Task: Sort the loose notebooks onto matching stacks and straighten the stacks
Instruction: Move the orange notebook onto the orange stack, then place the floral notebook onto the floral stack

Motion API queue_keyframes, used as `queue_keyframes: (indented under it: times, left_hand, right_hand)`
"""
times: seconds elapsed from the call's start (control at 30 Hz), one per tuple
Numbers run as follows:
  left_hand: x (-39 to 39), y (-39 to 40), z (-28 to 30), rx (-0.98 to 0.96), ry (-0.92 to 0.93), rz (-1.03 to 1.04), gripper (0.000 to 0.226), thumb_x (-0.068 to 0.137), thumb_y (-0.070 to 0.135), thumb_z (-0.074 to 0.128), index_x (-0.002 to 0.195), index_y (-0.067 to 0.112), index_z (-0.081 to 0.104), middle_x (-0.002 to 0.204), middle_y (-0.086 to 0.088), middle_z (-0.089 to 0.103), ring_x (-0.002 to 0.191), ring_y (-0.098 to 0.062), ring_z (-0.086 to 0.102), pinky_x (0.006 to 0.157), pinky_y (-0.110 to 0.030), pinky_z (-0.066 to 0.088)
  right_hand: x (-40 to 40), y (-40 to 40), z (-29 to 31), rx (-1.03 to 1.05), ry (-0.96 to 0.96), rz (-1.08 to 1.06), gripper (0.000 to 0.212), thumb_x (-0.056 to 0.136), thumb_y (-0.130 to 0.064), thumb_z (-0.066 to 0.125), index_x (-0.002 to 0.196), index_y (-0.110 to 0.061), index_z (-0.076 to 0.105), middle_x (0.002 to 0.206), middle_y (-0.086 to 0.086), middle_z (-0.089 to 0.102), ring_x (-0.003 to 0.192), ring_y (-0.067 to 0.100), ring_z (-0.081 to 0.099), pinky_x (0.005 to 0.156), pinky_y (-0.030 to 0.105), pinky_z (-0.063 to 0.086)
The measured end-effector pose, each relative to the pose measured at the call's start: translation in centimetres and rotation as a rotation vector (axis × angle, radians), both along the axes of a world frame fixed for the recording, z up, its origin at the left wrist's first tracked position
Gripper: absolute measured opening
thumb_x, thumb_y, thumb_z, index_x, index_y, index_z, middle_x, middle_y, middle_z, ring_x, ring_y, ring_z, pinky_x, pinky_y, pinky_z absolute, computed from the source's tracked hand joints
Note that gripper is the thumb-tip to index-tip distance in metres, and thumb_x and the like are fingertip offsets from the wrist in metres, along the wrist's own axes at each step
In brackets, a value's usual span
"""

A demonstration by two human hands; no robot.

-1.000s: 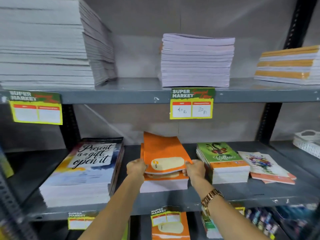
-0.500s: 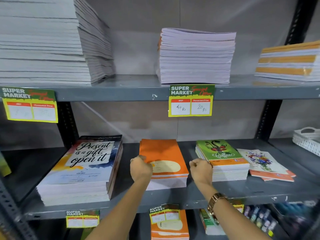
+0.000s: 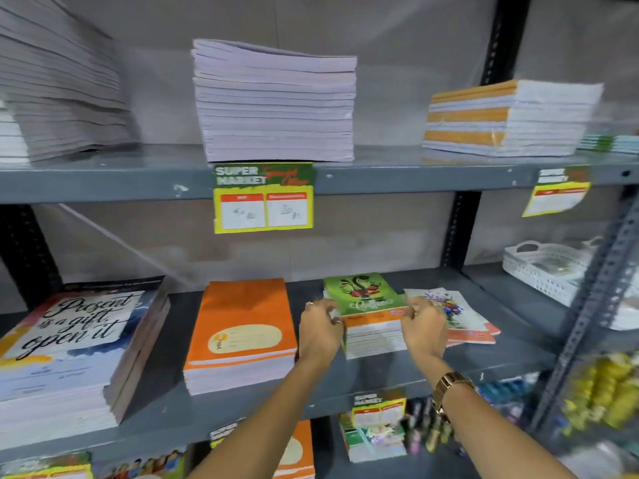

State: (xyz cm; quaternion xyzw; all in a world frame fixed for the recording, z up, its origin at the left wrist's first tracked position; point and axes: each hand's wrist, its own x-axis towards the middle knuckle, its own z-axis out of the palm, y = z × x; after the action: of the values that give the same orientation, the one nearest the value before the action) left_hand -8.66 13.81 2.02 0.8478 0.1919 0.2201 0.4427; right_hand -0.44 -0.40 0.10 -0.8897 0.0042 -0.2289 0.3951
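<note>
On the middle shelf (image 3: 484, 361), toward its left edge, the quote-cover stack (image 3: 79, 344) is noted, then the orange stack (image 3: 242, 333) near the centre, squared and untouched. Right of centre, the green stack (image 3: 366, 305) is bracketed by both hands: the left hand (image 3: 320, 331) is curled against its left side, the right hand (image 3: 423, 328) against its right front corner. Each grip is judged closed on the stack's edges, though the fingertips are blurred. The stack's long axis runs front to back, between the hands. Floral notebooks (image 3: 460, 312) lie skewed just beside it, nearer the right hand.
</note>
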Motion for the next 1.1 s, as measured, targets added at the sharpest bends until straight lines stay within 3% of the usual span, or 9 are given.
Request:
queue_keyframes:
  times: [0.17, 0.47, 0.53, 0.63, 0.7, 0.87, 1.1]
  left_hand:
    - [2.9, -5.6, -1.6, 0.117, 0.039, -0.163, 0.036, 0.087, 0.005, 0.053, 0.123, 0.012, 0.058, 0.126, -0.016, 0.058, 0.112, -0.031, 0.059, 0.098, -0.036, 0.049]
    - [6.0, -12.1, -7.1, 0.477, 0.278, -0.489, 0.045, 0.099, 0.026, 0.034, 0.142, 0.017, 0.032, 0.144, -0.010, 0.041, 0.128, -0.028, 0.045, 0.103, -0.036, 0.042]
    - [6.5, -12.4, -8.1, 0.535, 0.358, -0.556, 0.050, 0.099, 0.032, 0.032, 0.146, 0.015, 0.025, 0.152, -0.009, 0.030, 0.137, -0.026, 0.035, 0.110, -0.037, 0.036]
    - [6.8, -12.5, -9.2, 0.627, 0.411, -0.648, 0.056, 0.099, 0.033, 0.030, 0.148, 0.011, 0.014, 0.159, -0.008, 0.014, 0.146, -0.021, 0.013, 0.120, -0.034, 0.014]
    - [7.1, -12.4, -10.0, 0.700, 0.415, -0.685, 0.058, 0.100, 0.032, 0.029, 0.148, 0.009, 0.008, 0.160, -0.007, 0.005, 0.148, -0.019, 0.003, 0.121, -0.032, 0.001]
    - [7.6, -11.9, -10.6, 0.766, 0.394, -0.725, 0.063, 0.098, 0.035, 0.030, 0.149, 0.011, 0.001, 0.160, -0.005, -0.001, 0.148, -0.018, -0.002, 0.120, -0.032, -0.004]
    - [7.6, -11.6, -10.5, 0.781, 0.428, -0.762, 0.065, 0.098, 0.036, 0.031, 0.149, 0.011, -0.002, 0.160, -0.006, -0.006, 0.148, -0.020, -0.006, 0.120, -0.032, -0.006]
  right_hand:
    - [3.1, -6.3, -1.3, -0.016, 0.084, -0.107, 0.027, 0.082, -0.001, 0.056, 0.106, -0.001, 0.068, 0.106, 0.026, 0.066, 0.103, 0.041, 0.059, 0.087, 0.044, 0.049]
    - [8.0, -14.0, -3.3, 0.068, 0.413, -0.229, 0.035, 0.088, -0.020, 0.058, 0.112, 0.005, 0.061, 0.118, 0.029, 0.061, 0.110, 0.041, 0.059, 0.090, 0.041, 0.048]
    - [8.8, -14.8, -3.8, 0.090, 0.490, -0.227, 0.039, 0.088, -0.023, 0.057, 0.114, 0.006, 0.059, 0.122, 0.028, 0.059, 0.113, 0.041, 0.057, 0.092, 0.040, 0.047]
    - [9.3, -14.8, -4.1, 0.083, 0.549, -0.210, 0.040, 0.088, -0.025, 0.055, 0.114, 0.005, 0.060, 0.123, 0.026, 0.058, 0.111, 0.041, 0.058, 0.091, 0.039, 0.048]
    - [9.4, -14.3, -4.2, 0.076, 0.573, -0.191, 0.042, 0.087, -0.029, 0.056, 0.113, 0.004, 0.061, 0.121, 0.024, 0.059, 0.108, 0.040, 0.060, 0.088, 0.039, 0.049]
    - [9.9, -13.9, -4.4, 0.073, 0.556, -0.160, 0.039, 0.088, -0.027, 0.055, 0.108, 0.006, 0.062, 0.116, 0.024, 0.063, 0.104, 0.039, 0.062, 0.085, 0.036, 0.050]
    - [10.5, -12.1, -1.8, 0.432, 0.492, -0.326, 0.036, 0.094, -0.014, 0.046, 0.119, 0.012, 0.052, 0.122, 0.032, 0.059, 0.114, 0.043, 0.057, 0.095, 0.044, 0.048]
